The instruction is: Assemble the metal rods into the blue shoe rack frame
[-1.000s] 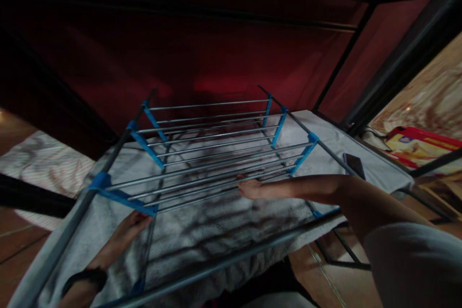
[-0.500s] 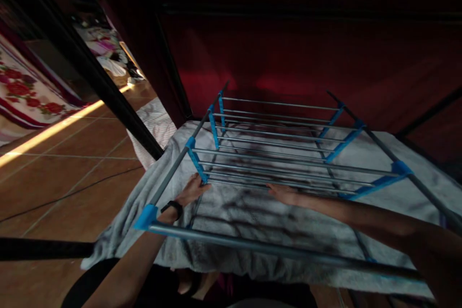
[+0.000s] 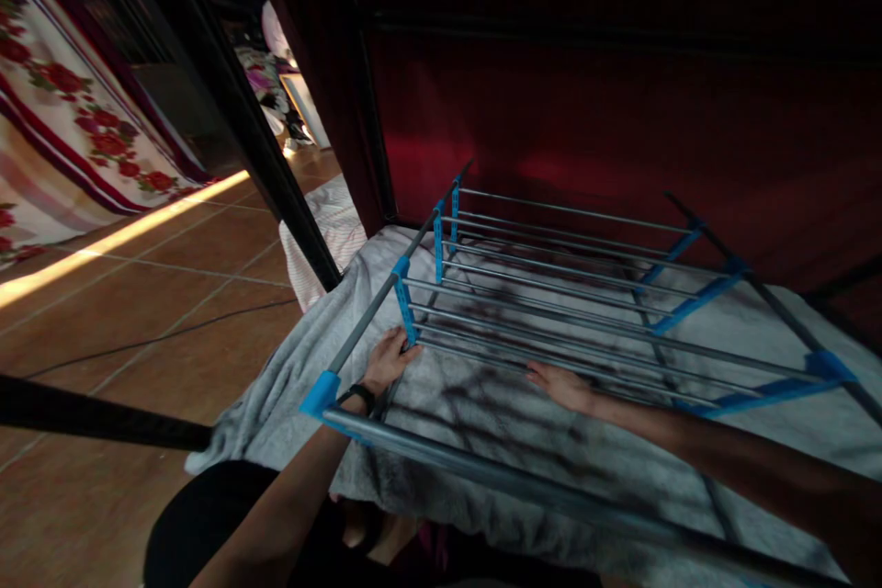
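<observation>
A drying rack with thin metal rods, grey side tubes and blue plastic brackets stands on a grey blanket. My left hand, a black band on its wrist, reaches behind the thick front bar. Its fingers close round the lower end of the near left blue bracket. My right hand is at the lowest front rod, about midway along it, with the fingers bent against the rod and pointing left. Part of its grip is hidden.
Dark red panelling rises behind the rack. A dark post slants down at the left. Tiled floor with a thin cable lies beyond it, near a floral curtain. A striped cloth hangs by the post.
The view has swung left, so the rack sits further right in the picture. Both hands stay at the same places on the rack.
</observation>
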A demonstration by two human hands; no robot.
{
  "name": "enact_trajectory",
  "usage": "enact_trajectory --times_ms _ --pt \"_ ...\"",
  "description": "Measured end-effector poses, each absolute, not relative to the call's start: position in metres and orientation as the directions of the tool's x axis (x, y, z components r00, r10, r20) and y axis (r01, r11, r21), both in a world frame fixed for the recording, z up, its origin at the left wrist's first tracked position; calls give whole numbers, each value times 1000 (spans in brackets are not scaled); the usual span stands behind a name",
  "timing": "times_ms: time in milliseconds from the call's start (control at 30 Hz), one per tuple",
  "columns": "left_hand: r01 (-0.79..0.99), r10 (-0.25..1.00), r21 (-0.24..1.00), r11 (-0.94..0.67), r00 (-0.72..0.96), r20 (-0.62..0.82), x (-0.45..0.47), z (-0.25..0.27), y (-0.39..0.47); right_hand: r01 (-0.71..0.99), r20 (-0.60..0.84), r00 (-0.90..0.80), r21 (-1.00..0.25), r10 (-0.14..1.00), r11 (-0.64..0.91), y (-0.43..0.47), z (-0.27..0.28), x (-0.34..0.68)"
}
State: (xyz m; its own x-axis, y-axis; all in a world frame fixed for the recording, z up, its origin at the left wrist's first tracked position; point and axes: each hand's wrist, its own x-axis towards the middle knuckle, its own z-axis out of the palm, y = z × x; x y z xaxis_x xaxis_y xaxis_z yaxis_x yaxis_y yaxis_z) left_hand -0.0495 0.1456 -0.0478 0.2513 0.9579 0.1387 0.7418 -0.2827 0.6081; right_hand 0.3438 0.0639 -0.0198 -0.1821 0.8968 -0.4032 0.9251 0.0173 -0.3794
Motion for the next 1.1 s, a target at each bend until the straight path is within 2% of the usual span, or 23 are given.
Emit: enact_trajectory --times_ms 333,700,1100 --pt "766 962 581 -274 217 167 -47 -52 143 935 -443 -186 -354 877 19 67 -24 346" --pt "707 979 679 -199 173 106 -52 -51 151 942 -467 -153 -334 871 -13 68 -24 347" --pt "661 985 732 -163 153 81 -51 -47 150 939 -470 -160 -345 868 -13 67 -19 346"
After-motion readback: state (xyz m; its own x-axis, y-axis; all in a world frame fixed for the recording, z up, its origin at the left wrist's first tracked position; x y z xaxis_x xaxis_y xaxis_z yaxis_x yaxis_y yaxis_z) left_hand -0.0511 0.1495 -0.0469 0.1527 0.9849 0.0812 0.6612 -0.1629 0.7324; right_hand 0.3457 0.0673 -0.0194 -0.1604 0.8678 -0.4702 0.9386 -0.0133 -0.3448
